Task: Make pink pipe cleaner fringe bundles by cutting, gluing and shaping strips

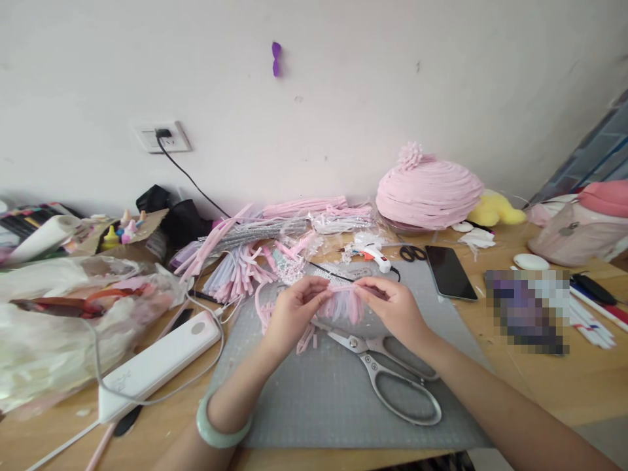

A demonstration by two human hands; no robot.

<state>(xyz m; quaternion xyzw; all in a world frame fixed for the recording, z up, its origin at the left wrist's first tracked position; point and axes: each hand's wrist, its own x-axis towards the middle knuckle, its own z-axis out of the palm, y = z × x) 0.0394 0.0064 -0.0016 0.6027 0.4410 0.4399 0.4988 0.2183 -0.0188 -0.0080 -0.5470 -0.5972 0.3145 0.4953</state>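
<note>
My left hand and my right hand face each other over the grey cutting mat. Thumbs and fingertips of both pinch the top edge of a pink and lilac pipe-cleaner fringe, whose short fuzzy strands hang down between them. Below it, large metal scissors lie on the mat with their handles toward the right; the blade tips reach toward my left hand. Cut pink pipe-cleaner pieces lie beside my left wrist. A bracelet circles my left forearm.
Behind my hands are a pipe-cleaner bundle, a white glue gun and small black-handled scissors. A phone and a pink dome-shaped piece are at right. At left lie a corded white device and a plastic bag.
</note>
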